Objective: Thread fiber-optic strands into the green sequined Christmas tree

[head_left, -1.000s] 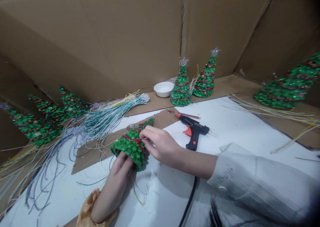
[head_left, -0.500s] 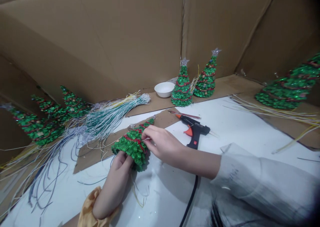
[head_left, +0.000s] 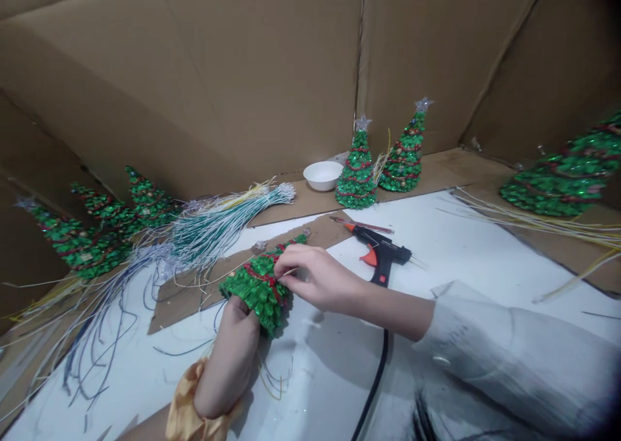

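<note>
A small green Christmas tree (head_left: 262,293) with red garland lies tilted in front of me, its tip pointing up and to the right. My left hand (head_left: 240,324) grips it at the open base, with the fingertips hidden inside. At the tree's right side, my right hand (head_left: 310,276) pinches a thin light-coloured wire (head_left: 290,273) between thumb and forefinger, close against the red garland. Thin yellow wires (head_left: 274,383) lie on the white tabletop below the tree.
A black and orange glue gun (head_left: 383,252) lies right of the tree, its cord (head_left: 376,383) running toward me. Behind are a wire bundle (head_left: 223,221), a white bowl (head_left: 323,176) and decorated trees (head_left: 358,176). Loose wires (head_left: 97,344) spread at left; cardboard walls (head_left: 266,72) enclose the table.
The whole view has shifted slightly, so things appear a little further right. My left hand has turned slightly at the tree's base, and my right hand stays at the garland.
</note>
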Demonstrator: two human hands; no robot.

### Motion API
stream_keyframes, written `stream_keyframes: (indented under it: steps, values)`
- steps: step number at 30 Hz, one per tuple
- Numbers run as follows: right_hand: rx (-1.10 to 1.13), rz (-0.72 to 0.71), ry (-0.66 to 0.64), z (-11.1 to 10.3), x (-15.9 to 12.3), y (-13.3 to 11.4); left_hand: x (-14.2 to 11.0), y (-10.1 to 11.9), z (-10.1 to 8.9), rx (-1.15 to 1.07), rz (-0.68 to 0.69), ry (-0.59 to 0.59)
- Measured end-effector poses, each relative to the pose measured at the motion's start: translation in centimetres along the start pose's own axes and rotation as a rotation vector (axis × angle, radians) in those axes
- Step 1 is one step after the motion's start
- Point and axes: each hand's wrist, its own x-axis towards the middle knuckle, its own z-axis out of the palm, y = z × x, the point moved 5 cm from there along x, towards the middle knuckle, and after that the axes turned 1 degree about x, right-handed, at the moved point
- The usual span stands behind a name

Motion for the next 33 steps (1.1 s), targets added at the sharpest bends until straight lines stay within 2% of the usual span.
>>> stream_keyframes:
  steps: [6,11,14,20,24,27,30,33]
  values:
    - [-0.091,0.068,-0.036,0.2,-0.4,-0.6,0.0,1.0,0.2,0.037,0.111,-0.059]
    - [-0.089,0.212,0.064,0.2,-0.8,-0.3,0.5,1.1,-0.1,0.196,0.199,-0.045]
    - [-0.087,0.257,0.111,0.2,-1.0,-0.2,1.0,0.8,0.0,0.229,0.188,-0.030]
    - [-0.327,0.227,0.114,0.3,-1.1,-0.8,1.4,0.7,0.0,0.243,0.204,-0.005]
    - [-0.283,0.266,0.065,0.3,-1.4,-0.6,1.3,1.0,-0.1,0.248,0.198,0.013]
    - [-0.218,0.307,0.046,0.0,-1.4,-0.5,1.1,1.3,0.1,0.230,0.198,-0.026]
    - [-0.250,0.339,0.038,-0.3,-1.2,-0.5,1.1,1.5,0.5,0.211,0.197,-0.093]
    - [-0.315,0.296,0.014,-0.2,-1.0,-0.7,1.2,1.5,0.6,0.214,0.204,-0.119]
